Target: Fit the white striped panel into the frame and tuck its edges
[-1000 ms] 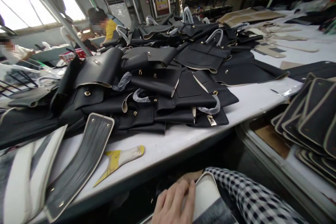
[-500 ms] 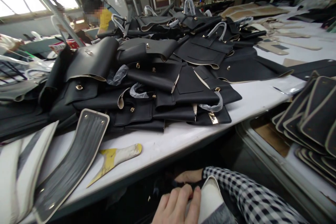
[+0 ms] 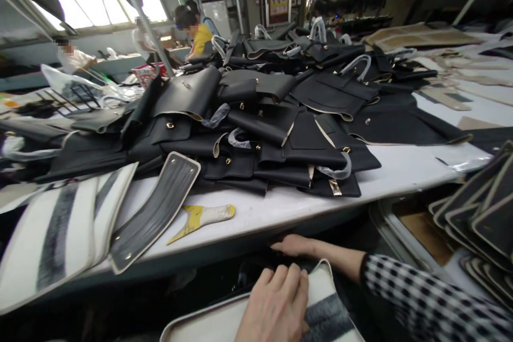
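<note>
My left hand [image 3: 276,304] lies low in the middle, fingers together and bent over the top edge of a white panel with a grey stripe [image 3: 324,320] in my lap. My right hand [image 3: 294,246], on a black-and-white checked sleeve [image 3: 420,299], reaches left just under the table's front edge [image 3: 256,235]. Its fingertips run into a dark gap there, so its grip is hidden. On the white table just above lie a curved grey strip with a cream border [image 3: 158,211] and a yellow-and-white flat tool [image 3: 202,217].
A big heap of black leather bag parts with gold fittings [image 3: 276,123] covers the table. White striped panels [image 3: 60,235] lie at the left, and dark bordered pieces [image 3: 481,208] are stacked in a tray at the right. People work at the far left.
The view has swung left and lifted. My right hand and forearm have come out from behind the panel and stretched toward the table edge. My left hand stays on the panel.
</note>
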### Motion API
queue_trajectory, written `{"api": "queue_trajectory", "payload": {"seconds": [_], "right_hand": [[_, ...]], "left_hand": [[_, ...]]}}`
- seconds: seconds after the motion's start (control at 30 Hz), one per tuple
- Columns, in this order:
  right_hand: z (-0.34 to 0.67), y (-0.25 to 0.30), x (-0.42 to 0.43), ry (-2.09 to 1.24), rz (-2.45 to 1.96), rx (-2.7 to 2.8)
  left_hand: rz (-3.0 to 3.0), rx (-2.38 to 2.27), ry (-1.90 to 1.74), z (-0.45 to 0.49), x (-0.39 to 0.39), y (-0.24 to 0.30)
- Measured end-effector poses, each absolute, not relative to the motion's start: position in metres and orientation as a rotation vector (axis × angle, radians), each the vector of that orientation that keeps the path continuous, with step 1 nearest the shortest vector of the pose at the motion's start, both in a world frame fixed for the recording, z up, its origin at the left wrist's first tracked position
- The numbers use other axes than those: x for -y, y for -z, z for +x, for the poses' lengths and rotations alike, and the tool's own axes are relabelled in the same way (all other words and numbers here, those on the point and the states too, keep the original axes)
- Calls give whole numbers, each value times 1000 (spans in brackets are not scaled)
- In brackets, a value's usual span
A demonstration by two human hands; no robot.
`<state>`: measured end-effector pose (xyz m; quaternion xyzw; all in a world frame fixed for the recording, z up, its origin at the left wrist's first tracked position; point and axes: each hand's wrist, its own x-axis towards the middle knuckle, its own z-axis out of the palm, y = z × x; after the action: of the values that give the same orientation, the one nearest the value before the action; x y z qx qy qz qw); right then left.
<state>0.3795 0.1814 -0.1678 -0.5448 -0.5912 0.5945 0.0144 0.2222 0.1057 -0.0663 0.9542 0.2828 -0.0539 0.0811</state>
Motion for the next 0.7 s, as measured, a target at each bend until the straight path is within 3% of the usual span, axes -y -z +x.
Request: {"api": "queue_trajectory", "payload": {"seconds": [0.27,0.7], "right_hand": [[427,80,-162,-1950,-1332,2157],[405,49,-146,-1611,-1340,2490]], "left_hand": [[2669,-908,115,220,-90,37],[2264,-1280,-191,131,-115,32]]}}
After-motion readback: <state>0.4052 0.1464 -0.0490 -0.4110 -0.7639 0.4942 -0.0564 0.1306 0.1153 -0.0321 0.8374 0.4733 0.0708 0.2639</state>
